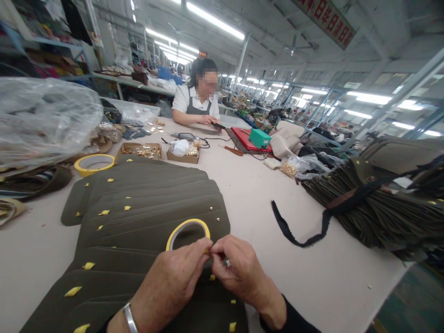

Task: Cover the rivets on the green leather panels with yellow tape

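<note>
Dark olive panels (pixel 149 189) lie overlapped on the table, with small pieces of yellow tape (pixel 89 266) stuck along them. Two small metal studs (pixel 218 219) show near the right edge of one panel. Over the panels stands a roll of yellow tape (pixel 189 223), at the fingers of my left hand (pixel 173 273), whose thumb and fingers are pressed together on it. My right hand (pixel 239 266) touches the left one at the fingertips, pinched closed; what lies between its fingers is too small to make out.
Another yellow tape roll (pixel 94 163) lies left, near boxes of metal parts (pixel 142 151). Plastic bags (pixel 45 120) fill the left side. A person (pixel 196 99) works across the table (pixel 249 185). Black strip (pixel 298 240) and stacked olive pieces (pixel 360 208) are right.
</note>
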Tool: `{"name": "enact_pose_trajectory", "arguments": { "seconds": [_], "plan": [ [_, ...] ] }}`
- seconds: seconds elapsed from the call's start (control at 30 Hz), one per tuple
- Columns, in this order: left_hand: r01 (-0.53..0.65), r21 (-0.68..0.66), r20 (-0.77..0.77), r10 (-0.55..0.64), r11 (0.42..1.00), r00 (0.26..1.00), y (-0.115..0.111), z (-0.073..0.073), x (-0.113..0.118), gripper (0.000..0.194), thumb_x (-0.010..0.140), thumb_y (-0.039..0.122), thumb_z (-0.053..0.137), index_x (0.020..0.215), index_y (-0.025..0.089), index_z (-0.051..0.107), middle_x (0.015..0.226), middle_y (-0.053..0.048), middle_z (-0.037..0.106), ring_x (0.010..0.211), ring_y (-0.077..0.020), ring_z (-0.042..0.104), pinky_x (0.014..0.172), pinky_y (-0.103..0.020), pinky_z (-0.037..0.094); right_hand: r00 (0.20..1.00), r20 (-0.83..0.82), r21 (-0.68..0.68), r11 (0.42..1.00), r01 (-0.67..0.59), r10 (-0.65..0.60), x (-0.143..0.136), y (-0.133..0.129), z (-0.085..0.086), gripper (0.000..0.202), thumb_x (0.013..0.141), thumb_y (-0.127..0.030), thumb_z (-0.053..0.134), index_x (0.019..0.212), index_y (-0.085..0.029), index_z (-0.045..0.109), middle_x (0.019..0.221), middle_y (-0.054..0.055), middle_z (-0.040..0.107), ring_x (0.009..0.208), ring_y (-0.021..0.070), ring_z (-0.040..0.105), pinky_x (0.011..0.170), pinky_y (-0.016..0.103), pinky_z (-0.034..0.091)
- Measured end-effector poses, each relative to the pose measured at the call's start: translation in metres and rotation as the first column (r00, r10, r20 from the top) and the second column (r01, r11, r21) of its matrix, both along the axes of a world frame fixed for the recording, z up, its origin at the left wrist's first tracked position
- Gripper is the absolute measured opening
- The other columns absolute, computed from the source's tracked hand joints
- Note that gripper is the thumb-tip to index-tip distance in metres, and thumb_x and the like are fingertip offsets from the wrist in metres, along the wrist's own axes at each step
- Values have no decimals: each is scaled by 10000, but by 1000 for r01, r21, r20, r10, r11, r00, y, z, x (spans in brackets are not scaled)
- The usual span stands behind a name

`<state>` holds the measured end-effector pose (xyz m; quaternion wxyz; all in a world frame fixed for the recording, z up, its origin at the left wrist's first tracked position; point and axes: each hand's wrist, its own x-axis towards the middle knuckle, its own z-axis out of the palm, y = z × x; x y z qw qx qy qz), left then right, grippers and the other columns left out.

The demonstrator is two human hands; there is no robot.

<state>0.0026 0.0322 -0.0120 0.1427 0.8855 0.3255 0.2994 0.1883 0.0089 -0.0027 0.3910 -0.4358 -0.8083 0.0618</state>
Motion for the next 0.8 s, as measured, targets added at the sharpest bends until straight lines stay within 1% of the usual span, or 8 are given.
{"name": "enact_pose_trajectory", "arguments": {
  "seconds": [0.13, 0.23, 0.37, 0.47, 0.53, 0.63, 0.73, 0.8],
  "plan": [
    [-35, 64, -5, 35, 997, 999, 2, -2, 2, 184, 986, 201, 356, 1000, 233, 537, 816, 2, 681, 699, -155, 673, 610, -260, 511, 998, -47, -1, 999, 52, -52, -6, 0, 0, 158, 811, -75, 498, 798, -188, 608, 680, 24, 634, 621, 147, 584, 592, 259, 460],
    [-65, 104, 35, 62, 992, 997, 2, 2, 5, 216, 982, 177, 350, 887, 230, 536, 707, 17, 624, 610, -143, 628, 550, -260, 471, 967, -192, -201, 971, 128, -167, -13, 2, 3, 122, 788, -113, 549, 741, -184, 637, 650, 6, 640, 576, 129, 586, 550, 235, 448],
    [-92, 190, 168, 60, 977, 984, 0, 5, 7, 144, 961, 141, 410, 940, 216, 531, 738, 11, 633, 664, -130, 629, 615, -237, 479, 816, -430, -587, 806, 71, -386, -5, 18, -1, 106, 782, -220, 591, 694, -174, 628, 544, -26, 608, 469, 112, 582, 450, 200, 428],
    [-121, 207, 81, 107, 971, 991, 3, -3, 7, 155, 934, 116, 432, 981, 211, 545, 816, -15, 663, 731, -157, 635, 676, -262, 503, 727, -507, -680, 733, -7, -464, 14, 38, -10, 217, 774, -361, 649, 742, -146, 650, 535, -22, 613, 443, 113, 592, 444, 204, 460],
    [-143, 155, -83, 158, 977, 984, 7, -13, 8, 227, 880, 55, 438, 965, 221, 566, 852, -21, 670, 753, -181, 630, 677, -286, 513, 736, -509, -681, 732, -26, -447, 25, 50, -16, 288, 771, -419, 670, 781, -132, 673, 572, -8, 634, 470, 109, 597, 473, 212, 485],
    [-163, 67, -278, 175, 984, 945, 11, -24, 11, 330, 795, -10, 443, 953, 240, 589, 884, -21, 668, 794, -210, 618, 694, -319, 521, 800, -444, -681, 732, -9, -404, 30, 60, -23, 261, 794, -390, 658, 784, -130, 683, 582, -13, 626, 470, 97, 571, 470, 203, 471],
    [-164, 41, -335, 168, 986, 927, 10, -30, 10, 361, 786, -15, 430, 968, 248, 597, 897, -26, 663, 810, -219, 608, 706, -333, 522, 855, -350, -662, 747, 62, -382, 28, 64, -26, 181, 815, -301, 614, 764, -141, 683, 565, -23, 609, 458, 96, 546, 454, 198, 441],
    [-161, 33, -326, 163, 986, 931, 8, -35, 7, 385, 786, -18, 418, 993, 251, 597, 914, -26, 664, 824, -217, 607, 715, -332, 522, 884, -284, -609, 782, 132, -370, 28, 66, -24, 153, 818, -242, 584, 747, -152, 684, 585, -15, 624, 491, 107, 555, 475, 204, 436]
  ]
}}
